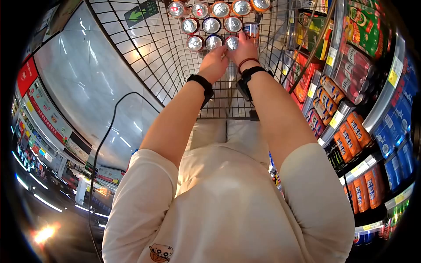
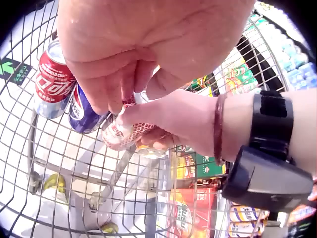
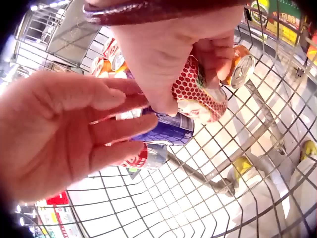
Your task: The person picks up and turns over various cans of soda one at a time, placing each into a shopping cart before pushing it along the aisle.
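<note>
Head view, left to right: red can [image 1: 195,43], blue can [image 1: 214,42], then the honeycomb-print can [image 1: 232,42], all in the wire cart [image 1: 219,118]. Left hand [image 1: 214,65] doing anything?

Nah, its grip's loose and holds nothing, fingers just left of that third can. Can't tell if they touch it.

And the right?

Right hand [image 1: 244,50] is nearer, curled snugly round it. Lid faces up, so long axis roughly upright. Orange can [image 3: 242,70] is just right of those fingers.
</note>
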Motion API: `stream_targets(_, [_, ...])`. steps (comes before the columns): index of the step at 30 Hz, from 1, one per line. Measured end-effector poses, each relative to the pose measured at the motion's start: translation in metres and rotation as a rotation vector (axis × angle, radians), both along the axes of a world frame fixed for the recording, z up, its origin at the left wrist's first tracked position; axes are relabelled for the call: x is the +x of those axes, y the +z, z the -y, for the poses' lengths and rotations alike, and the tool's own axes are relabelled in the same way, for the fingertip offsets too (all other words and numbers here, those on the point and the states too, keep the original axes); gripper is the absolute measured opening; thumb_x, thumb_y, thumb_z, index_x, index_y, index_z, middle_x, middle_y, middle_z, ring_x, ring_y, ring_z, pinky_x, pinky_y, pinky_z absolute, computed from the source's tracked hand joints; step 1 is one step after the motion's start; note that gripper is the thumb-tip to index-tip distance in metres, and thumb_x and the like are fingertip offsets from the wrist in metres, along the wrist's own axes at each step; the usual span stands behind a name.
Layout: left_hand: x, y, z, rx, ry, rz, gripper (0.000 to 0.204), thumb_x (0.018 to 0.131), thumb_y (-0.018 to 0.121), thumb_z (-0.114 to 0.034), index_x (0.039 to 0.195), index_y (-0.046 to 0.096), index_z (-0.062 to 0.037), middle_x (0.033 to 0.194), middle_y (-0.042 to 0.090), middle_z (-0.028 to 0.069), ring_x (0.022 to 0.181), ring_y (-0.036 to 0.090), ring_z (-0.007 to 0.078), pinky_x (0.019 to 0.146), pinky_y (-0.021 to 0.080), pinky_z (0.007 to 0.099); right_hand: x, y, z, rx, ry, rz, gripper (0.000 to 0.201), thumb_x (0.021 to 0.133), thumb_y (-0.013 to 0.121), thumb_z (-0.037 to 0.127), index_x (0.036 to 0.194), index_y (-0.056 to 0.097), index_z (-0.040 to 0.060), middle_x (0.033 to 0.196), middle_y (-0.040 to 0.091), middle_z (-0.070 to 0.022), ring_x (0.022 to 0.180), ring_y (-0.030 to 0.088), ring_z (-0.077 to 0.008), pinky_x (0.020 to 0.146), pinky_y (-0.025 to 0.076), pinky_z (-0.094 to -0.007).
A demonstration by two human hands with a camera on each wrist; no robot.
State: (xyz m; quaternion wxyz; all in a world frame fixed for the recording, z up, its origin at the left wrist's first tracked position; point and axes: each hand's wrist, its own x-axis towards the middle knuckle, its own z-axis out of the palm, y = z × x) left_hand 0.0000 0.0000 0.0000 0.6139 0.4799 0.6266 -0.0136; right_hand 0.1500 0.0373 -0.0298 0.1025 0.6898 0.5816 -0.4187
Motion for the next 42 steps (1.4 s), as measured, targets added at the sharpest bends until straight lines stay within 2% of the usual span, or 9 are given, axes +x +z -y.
stream_targets(2, [-0.006, 0.004, 0.012, 0.032, 0.102, 0.073, 0.08, 0.081, 0.073, -0.017, 0.153, 0.039, -0.013, 0.156, 0.038, 0.0174, 0.139, 0.044, 0.0341, 0.112, 0.042, 0.0392, 0.008, 0.01, 0.004, 0.03, -0.098, -0.173, 0.066, 0.064, 0.086, 0.044, 0.111, 0.06, 0.0058, 0.115, 0.067, -0.0223, 0.107, 0.066, -0.0351, 0.092, 0.053, -0.0425])
stream_targets(9, [0.013, 0.122, 0.004, 0.551, -0.05, 0.342, 0.09, 0.071, 0.081, -0.006, 0.151, 0.041, -0.0151, 0.152, 0.042, 0.0171, 0.137, 0.046, 0.0335, 0.109, 0.045, 0.0417, 0.081, 0.15, 0.011, -0.112, -0.409, -0.746, 0.063, 0.079, 0.08, 0.042, 0.121, 0.063, -0.0014, 0.1, 0.074, -0.0148, 0.095, 0.072, -0.0247, 0.087, 0.055, -0.0356])
stream_targets(15, [0.064, 0.291, 0.0, 0.368, 0.295, 0.66, 0.093, 0.078, 0.083, -0.003, 0.156, 0.032, -0.0056, 0.132, 0.054, 0.0087, 0.115, 0.058, 0.0184, 0.1, 0.05, 0.0378, 0.135, 0.317, 0.025, 0.119, -0.554, -1.273, 0.059, 0.101, 0.06, 0.016, 0.152, 0.035, 0.005, 0.13, 0.062, -0.0125, 0.114, 0.061, -0.0164, 0.095, 0.05, -0.0313])
stream_targets(23, [0.161, 0.45, 0.062, 1.03, 0.072, 0.755, 0.068, 0.076, 0.082, 0.001, 0.139, 0.055, 0.0006, 0.152, 0.042, 0.0252, 0.135, 0.05, 0.034, 0.108, 0.047, 0.042, 0.209, 0.484, 0.101, 0.48, -0.611, -1.622, 0.063, 0.103, 0.05, 0.012, 0.159, 0.021, 0.0069, 0.137, 0.056, -0.0107, 0.121, 0.056, -0.0143, 0.101, 0.045, -0.0309])
stream_targets(31, [0.209, 0.52, 0.1, 1.419, -0.243, 0.861, 0.065, 0.079, 0.083, -0.013, 0.136, 0.057, 0.0025, 0.145, 0.05, 0.0276, 0.14, 0.043, 0.0438, 0.112, 0.039, 0.0473, 0.268, 0.556, 0.187, 0.833, -0.391, -1.497, 0.072, 0.1, 0.054, 0.016, 0.16, 0.015, 0.0066, 0.152, 0.04, -0.0126, 0.127, 0.053, -0.021, 0.105, 0.044, -0.0384])
stream_targets(33, [0.216, 0.531, 0.102, 1.424, -0.283, 0.907, 0.073, 0.079, 0.084, -0.021, 0.141, 0.052, 0.0034, 0.147, 0.048, 0.028, 0.143, 0.037, 0.045, 0.115, 0.035, 0.0493, 0.268, 0.562, 0.195, 0.894, -0.398, -1.345, 0.066, 0.102, 0.055, 0.023, 0.159, 0.022, 0.0099, 0.143, 0.05, -0.0084, 0.11, 0.062, -0.0153, 0.083, 0.054, -0.0284])
stream_targets(36, [0.231, 0.544, 0.109, 1.374, -0.36, 0.959, 0.086, 0.073, 0.089, -0.028, 0.142, 0.049, 0.0049, 0.149, 0.047, 0.0262, 0.143, 0.038, 0.0439, 0.116, 0.032, 0.0506, 0.276, 0.576, 0.214, 0.735, -0.435, -1.407, 0.069, 0.105, 0.05, 0.038, 0.156, 0.025, 0.0001, 0.152, 0.041, -0.0144, 0.142, 0.038, -0.0226, 0.118, 0.03, -0.036])
stream_targets(41, [0.239, 0.563, 0.11, 1.523, -0.435, 0.738, 0.089, 0.065, 0.092, -0.021, 0.14, 0.051, 0.0065, 0.138, 0.058, 0.0244, 0.127, 0.059, 0.0372, 0.106, 0.047, 0.042, 0.287, 0.605, 0.233, 0.527, -0.61, -1.273, 0.051, 0.104, 0.049, 0.027, 0.148, 0.042, 0.0017, 0.132, 0.059, -0.0111, 0.11, 0.064, -0.0177, 0.074, 0.061, -0.0295])
stream_targets(42, [0.242, 0.563, 0.11, 1.587, -0.408, 0.761, 0.087, 0.063, 0.092, -0.017, 0.138, 0.053, 0.007, 0.133, 0.062, 0.0237, 0.118, 0.065, 0.0354, 0.101, 0.051, 0.0398, 0.276, 0.604, 0.232, 0.663, -0.646, -1.185, 0.054, 0.104, 0.042, 0.048, 0.136, 0.054, 0.0067, 0.084, 0.07, -0.0072, 0.052, 0.066, -0.0167, 0.05, 0.057, -0.0261])
